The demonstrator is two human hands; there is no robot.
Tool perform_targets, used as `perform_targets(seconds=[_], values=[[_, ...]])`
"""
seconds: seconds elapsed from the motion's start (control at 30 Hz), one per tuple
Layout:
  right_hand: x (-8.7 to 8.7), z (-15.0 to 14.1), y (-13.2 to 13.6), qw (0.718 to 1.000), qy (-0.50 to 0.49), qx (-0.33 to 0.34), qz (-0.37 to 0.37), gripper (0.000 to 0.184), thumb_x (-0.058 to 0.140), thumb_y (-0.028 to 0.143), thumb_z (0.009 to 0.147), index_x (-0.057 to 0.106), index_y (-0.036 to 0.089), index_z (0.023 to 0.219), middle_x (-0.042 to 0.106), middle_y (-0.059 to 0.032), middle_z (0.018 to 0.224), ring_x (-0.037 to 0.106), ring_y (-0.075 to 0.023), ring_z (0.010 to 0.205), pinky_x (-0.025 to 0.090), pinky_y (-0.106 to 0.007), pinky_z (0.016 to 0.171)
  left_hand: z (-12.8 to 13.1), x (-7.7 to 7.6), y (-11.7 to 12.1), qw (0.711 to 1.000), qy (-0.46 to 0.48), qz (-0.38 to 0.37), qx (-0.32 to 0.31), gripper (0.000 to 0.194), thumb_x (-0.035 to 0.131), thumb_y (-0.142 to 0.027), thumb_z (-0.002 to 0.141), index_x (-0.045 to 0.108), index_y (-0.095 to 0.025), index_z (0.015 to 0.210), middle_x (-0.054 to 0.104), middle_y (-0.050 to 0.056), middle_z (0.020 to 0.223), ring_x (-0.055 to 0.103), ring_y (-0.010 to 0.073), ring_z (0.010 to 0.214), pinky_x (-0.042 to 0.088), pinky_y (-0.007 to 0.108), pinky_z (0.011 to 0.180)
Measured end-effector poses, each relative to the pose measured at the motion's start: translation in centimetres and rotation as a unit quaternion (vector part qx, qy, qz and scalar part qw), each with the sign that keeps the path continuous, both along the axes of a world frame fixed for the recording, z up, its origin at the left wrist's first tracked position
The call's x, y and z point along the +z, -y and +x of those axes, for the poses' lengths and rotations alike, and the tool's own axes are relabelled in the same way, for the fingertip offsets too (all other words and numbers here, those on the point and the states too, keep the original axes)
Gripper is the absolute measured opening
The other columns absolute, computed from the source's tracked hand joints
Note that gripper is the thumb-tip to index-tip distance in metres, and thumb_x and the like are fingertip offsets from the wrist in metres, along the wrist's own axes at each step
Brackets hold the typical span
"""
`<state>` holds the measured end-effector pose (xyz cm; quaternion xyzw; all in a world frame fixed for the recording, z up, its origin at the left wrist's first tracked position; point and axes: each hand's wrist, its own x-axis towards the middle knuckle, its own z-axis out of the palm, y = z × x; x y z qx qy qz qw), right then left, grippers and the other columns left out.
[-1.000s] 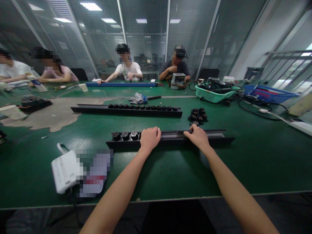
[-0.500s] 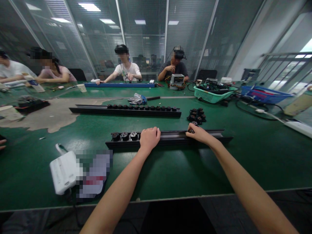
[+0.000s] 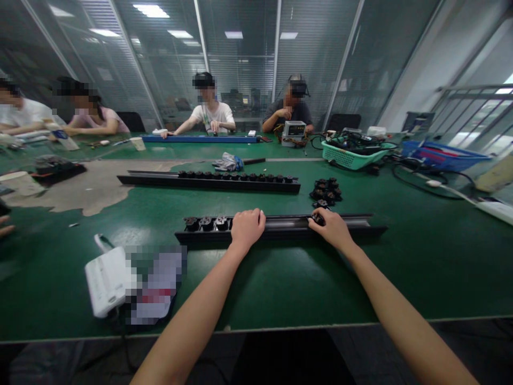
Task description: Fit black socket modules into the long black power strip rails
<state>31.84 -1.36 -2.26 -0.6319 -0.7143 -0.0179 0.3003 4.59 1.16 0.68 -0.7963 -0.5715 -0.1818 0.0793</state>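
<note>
A long black channel rail (image 3: 286, 224) lies across the table in front of me. My left hand (image 3: 247, 229) is closed over the middle of the rail, fingers wrapped over its far edge. Left of that hand, several small round black parts (image 3: 206, 223) sit in the groove. Toward the rail's right end, my right hand (image 3: 332, 229) pinches another small round black part (image 3: 318, 218) with thumb and fingers, at the groove. Its underside is hidden, so I cannot tell if it is seated. Just beyond lies a cluster of similar loose parts (image 3: 326, 188).
A second black rail (image 3: 208, 183) with a row of round parts lies farther back. White device (image 3: 107, 283) and blurred phone-like object (image 3: 160, 289) are at front left. Green basket (image 3: 358, 158) and blue basket (image 3: 444, 158) stand at right. Several people sit across the table.
My right hand has lowered and turned slightly at the rail, showing more of the round part. My left hand keeps its grip on the rail. The whole view has shifted slightly.
</note>
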Motion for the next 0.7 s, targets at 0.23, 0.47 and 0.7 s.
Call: perform_targets(seconds=[0.23,0.47,0.7], values=[[-0.11,-0.04,0.00,1.000,-0.004,-0.004,0.001,0.027,0.054,0.045,0.084,0.061,0.020,0.093,0.067,-0.0078,0.087,0.061,-0.0236,0.080,0.042,-0.034,0.075,-0.09,-0.01,-0.03,1.000,0.001,-0.009,-0.003,0.043,0.029,-0.035,0.101,0.066,-0.018,0.088,0.072,0.009,0.089,0.067,0.0227,0.082,0.041,0.033,0.075],[0.09,-0.10,0.13,1.000,-0.005,-0.007,-0.001,0.026,0.053,0.043,0.084,0.062,0.020,0.092,0.068,-0.0084,0.088,0.061,-0.0236,0.081,0.043,-0.035,0.077,-0.09,0.11,0.01,1.000,0.009,-0.017,-0.003,0.043,0.028,-0.036,0.101,0.065,-0.017,0.088,0.072,0.009,0.089,0.066,0.0222,0.082,0.040,0.033,0.075],[0.29,-0.18,0.34,1.000,-0.006,-0.012,-0.002,0.024,0.053,0.040,0.084,0.062,0.020,0.092,0.067,-0.0083,0.088,0.060,-0.0235,0.082,0.043,-0.035,0.077,-0.05,0.18,0.09,1.000,0.010,-0.017,-0.002,0.042,0.029,-0.035,0.101,0.065,-0.018,0.088,0.072,0.010,0.091,0.067,0.0224,0.083,0.040,0.033,0.075]])
